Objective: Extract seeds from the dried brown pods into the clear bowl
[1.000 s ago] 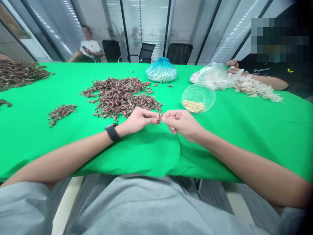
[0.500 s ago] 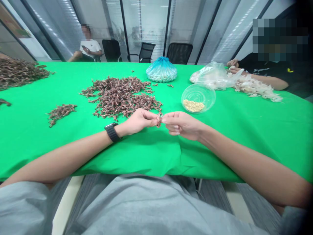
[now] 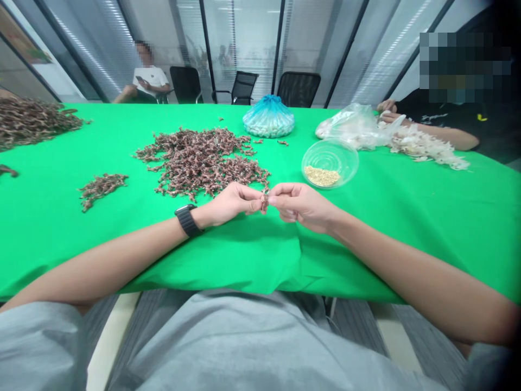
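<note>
Between thumb and fingers, my left hand (image 3: 236, 203) pinches a small, shrivelled brown dried plant piece (image 3: 264, 202). My right hand (image 3: 303, 206) meets it from the other side, its thumb and index finger closed on the same piece, the other fingers curled. Just beyond my left hand lies a heap of similar brown dried pieces (image 3: 199, 160). A clear round plastic bowl (image 3: 350, 163) stands past my right hand, with small pale-yellow grains (image 3: 322, 176) gathered at its near side.
A green cloth (image 3: 228, 260) covers the table. To the left are a small pile (image 3: 101, 189) and a large brown heap (image 3: 32, 122). A blue-tinted bag (image 3: 268, 117) and a clear bag (image 3: 352, 124) stand farther back. One person (image 3: 443, 117) handles whitish scraps; another sits behind.
My right hand has shifted slightly at the dried piece, its fingers curling in a little more. My left hand stays almost where it was, and the piles look unchanged.
</note>
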The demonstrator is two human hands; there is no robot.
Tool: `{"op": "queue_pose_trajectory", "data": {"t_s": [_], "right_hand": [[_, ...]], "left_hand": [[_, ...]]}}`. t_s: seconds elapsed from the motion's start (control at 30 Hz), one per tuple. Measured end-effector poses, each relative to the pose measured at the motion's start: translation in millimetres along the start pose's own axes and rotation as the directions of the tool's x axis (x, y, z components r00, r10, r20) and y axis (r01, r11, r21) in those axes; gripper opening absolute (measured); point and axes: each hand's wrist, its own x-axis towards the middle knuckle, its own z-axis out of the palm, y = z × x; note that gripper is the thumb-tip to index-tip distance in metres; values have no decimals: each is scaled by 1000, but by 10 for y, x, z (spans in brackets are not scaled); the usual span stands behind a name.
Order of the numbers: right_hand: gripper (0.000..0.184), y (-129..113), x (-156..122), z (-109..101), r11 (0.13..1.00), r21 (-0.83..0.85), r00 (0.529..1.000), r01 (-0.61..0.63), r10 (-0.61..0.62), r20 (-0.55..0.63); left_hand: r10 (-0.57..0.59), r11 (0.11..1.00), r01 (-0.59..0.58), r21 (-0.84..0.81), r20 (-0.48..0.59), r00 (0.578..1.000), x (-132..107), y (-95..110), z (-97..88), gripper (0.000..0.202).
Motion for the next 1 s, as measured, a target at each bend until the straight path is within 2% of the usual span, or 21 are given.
{"op": "queue_pose_trajectory", "data": {"t_s": [0.1, 0.23, 0.37, 0.53, 0.63, 0.8, 0.9, 1.0], "right_hand": [[34, 47, 19, 3, 990, -78, 991, 115, -119, -58], [35, 72, 8, 31, 940, -239, 952, 241, -277, -130], [28, 66, -43, 60, 842, -436, 898, 317, -414, -146], [23, 74, -101, 81, 712, -600, 849, 364, -519, -101], [25, 77, -111, 109, 748, -577, 873, 329, -474, -117], [35, 67, -71, 123, 918, -349, 944, 189, -268, -193], [42, 46, -42, 110, 974, -204, 967, 103, -146, -208], [42, 20, -31, 102, 987, -143, 973, 71, -100, -206]], "left_hand": [[-37, 998, 36, -59, -15, 999, 0, -51, 12, 45], [-75, 980, 74, -183, 0, 997, 6, -93, 34, 39], [-108, 961, 110, -255, 21, 994, 8, -86, 57, 34], [-119, 965, 116, -237, 1, 993, 5, -83, 75, 38], [-93, 987, 85, -140, -51, 994, 2, -69, 61, 43], [-23, 998, 30, 50, -131, 991, 6, 31, 42, 48], [0, 997, 13, 80, -162, 987, 17, 69, 45, 50], [12, 996, 2, 86, -161, 987, 25, 69, 44, 50]]}}
